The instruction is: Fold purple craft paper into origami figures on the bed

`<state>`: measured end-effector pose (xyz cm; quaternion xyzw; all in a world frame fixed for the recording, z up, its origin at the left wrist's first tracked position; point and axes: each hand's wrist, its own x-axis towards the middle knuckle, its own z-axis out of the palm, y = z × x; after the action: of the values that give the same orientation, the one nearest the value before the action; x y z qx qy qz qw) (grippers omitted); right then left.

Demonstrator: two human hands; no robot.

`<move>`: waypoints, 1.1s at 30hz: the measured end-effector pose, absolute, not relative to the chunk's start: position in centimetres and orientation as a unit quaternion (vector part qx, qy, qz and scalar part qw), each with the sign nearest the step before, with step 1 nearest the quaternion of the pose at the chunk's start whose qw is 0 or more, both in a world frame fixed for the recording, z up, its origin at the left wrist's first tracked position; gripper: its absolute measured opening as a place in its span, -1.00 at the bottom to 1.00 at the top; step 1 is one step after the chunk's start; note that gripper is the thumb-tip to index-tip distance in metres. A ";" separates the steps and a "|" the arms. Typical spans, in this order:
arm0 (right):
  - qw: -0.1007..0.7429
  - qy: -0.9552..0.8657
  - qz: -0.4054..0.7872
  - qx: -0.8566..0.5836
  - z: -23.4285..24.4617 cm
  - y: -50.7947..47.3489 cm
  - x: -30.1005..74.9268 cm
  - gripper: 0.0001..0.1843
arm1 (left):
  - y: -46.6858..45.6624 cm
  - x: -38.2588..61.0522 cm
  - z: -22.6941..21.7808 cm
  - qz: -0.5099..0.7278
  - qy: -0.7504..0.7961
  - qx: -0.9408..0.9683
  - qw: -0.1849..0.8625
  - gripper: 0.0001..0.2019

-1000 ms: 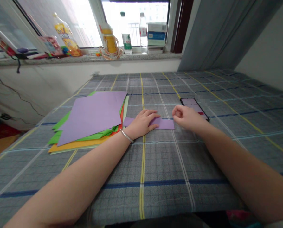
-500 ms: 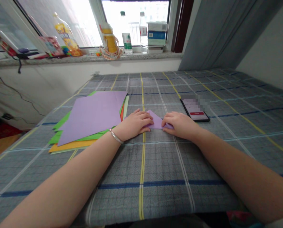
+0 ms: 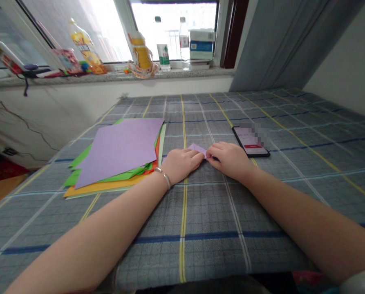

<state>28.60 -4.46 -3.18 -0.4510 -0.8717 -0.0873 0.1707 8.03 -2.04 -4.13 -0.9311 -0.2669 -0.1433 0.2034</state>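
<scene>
A small piece of folded purple paper (image 3: 197, 148) lies on the checked cloth, its peak pointing away from me. My left hand (image 3: 184, 163) covers much of its left part, fingers together and pressed on the near edge. At the right end my right hand (image 3: 227, 159) pinches the paper between thumb and forefinger. The two hands' fingertips almost meet. Most of the paper's near edge is hidden under them. A silver bangle (image 3: 164, 177) circles my left wrist.
Left of my hands lies a stack of coloured sheets, a purple sheet (image 3: 121, 149) on top. A phone (image 3: 251, 142) with a lit screen rests behind my right hand. Bottles, a yellow cup (image 3: 142, 55) and boxes (image 3: 201, 45) stand along the windowsill (image 3: 108, 76).
My left hand has slid right along the paper towards my right hand, its fingers now closer together. Less of the purple paper shows. My right hand has shifted only slightly.
</scene>
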 end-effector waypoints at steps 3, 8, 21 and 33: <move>0.195 -0.866 -0.067 -0.456 -3.3 -4.3 28.8 -0.85 | -2.1 8.1 -4.1 -0.150 -0.272 -0.923 0.227 -0.83; 0.226 -0.851 -0.039 -0.473 -2.8 -4.3 29.8 -0.90 | -2.1 7.9 -4.1 -0.184 -0.301 -0.908 0.228 -0.81; 0.233 -0.836 -0.038 -0.495 -1.3 -4.1 33.1 -0.92 | -1.6 7.7 -4.3 -0.247 -0.344 -0.888 0.178 -0.81; 0.292 -0.823 -0.126 -0.471 -1.4 -4.0 32.9 -0.90 | -1.1 7.7 -4.7 -0.308 -0.331 -0.878 0.158 -0.92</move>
<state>32.85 -4.04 -1.37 -0.4708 -0.8227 -0.1265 0.2925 7.73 -1.12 -4.68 -0.8780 -0.3306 -0.3078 0.1583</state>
